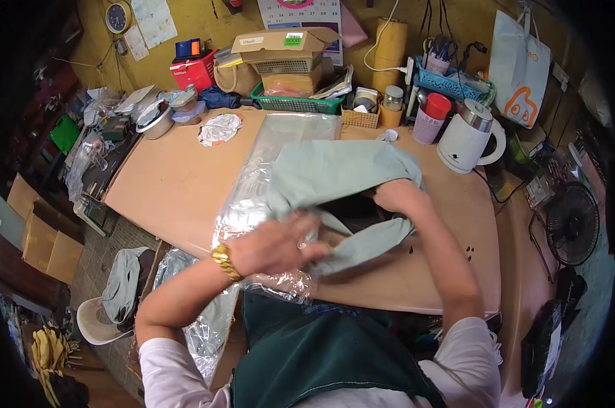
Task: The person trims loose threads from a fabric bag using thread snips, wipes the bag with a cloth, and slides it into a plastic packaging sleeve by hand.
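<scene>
A pale green-grey cloth piece (341, 166), seemingly a garment, is spread between my hands above the table (178, 170). My right hand (401, 197) grips its right side, fingers mostly hidden by the fabric. At its lower left is my left hand (280, 245), blurred by motion, with a gold watch on the wrist; its hold on the cloth cannot be made out. Beneath the cloth and my left hand lies clear plastic film (253, 183), running from the back of the table to the front edge.
A white kettle (465, 136) stands at the right, near a pink cup (427, 128). Along the back are a green basket (297, 103) with boxes and a white bowl (156, 124). A fan (571, 223) is at far right. Grey cloth hangs over a chair (96, 319) at left.
</scene>
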Available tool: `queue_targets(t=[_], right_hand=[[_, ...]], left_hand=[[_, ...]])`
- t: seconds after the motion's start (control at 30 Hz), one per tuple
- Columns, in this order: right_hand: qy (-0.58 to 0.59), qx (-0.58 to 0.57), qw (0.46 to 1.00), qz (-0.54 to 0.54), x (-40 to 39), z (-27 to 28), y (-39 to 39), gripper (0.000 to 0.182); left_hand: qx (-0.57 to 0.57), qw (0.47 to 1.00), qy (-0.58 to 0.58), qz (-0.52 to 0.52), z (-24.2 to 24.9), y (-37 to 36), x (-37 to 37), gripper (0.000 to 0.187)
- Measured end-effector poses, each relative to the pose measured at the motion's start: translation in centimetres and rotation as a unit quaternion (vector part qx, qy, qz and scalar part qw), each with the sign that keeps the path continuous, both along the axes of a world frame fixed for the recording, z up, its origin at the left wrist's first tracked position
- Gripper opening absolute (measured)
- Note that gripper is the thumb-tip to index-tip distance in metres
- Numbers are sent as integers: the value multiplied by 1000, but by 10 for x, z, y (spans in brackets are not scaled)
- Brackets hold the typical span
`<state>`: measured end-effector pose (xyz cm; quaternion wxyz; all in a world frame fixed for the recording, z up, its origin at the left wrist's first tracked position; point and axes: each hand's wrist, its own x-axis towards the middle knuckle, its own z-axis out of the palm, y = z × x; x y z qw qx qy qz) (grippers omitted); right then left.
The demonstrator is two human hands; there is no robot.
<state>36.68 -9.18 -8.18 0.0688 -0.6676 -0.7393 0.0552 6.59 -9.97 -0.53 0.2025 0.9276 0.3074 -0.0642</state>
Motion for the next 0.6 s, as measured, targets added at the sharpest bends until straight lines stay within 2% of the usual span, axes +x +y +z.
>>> queue_targets(t=[0.03,0.07,0.1,0.13,0.17,0.23,0.3,0.37,0.4,0.43,0.5,0.53,0.57,0.6], right_hand=[[0,1,1000,0,-8,29,-14,48],[17,-76,997,12,-21,67,-31,49],[35,-154,987,23,-28,85,-40,51],[84,-126,986,68,-25,82,-40,54],[85,-128,986,68,-28,88,-43,54],[41,-136,987,72,-35,109,-51,56],[8,-109,990,95,-28,96,-56,58],[-24,-82,989,117,-23,93,-60,59],[-40,-100,989,104,-22,97,-62,60],[-56,-118,987,92,-21,99,-62,61],[-58,-140,985,84,-19,98,-62,61],[-22,-130,983,128,-21,99,-64,57],[15,-118,978,172,-23,100,-66,53],[15,-118,978,172,-27,98,-65,53]], left_hand=[[105,991,-88,-7,-12,16,-13,69],[155,985,-65,30,0,20,-18,65],[258,966,-7,22,1,22,-24,66],[280,957,63,31,7,19,-24,63],[299,944,132,39,15,15,-22,59],[286,946,151,25,21,6,-21,63],[274,946,171,9,18,-2,-24,67],[286,944,129,-99,14,-10,-29,65],[272,948,93,-138,16,-13,-27,71],[272,948,93,-138,20,-18,-25,71],[338,916,32,-214,21,-29,-24,72],[312,929,86,-177,12,-29,-23,84],[311,930,87,-177,0,-24,-23,84],[296,943,97,-120,-9,-16,-22,83]])
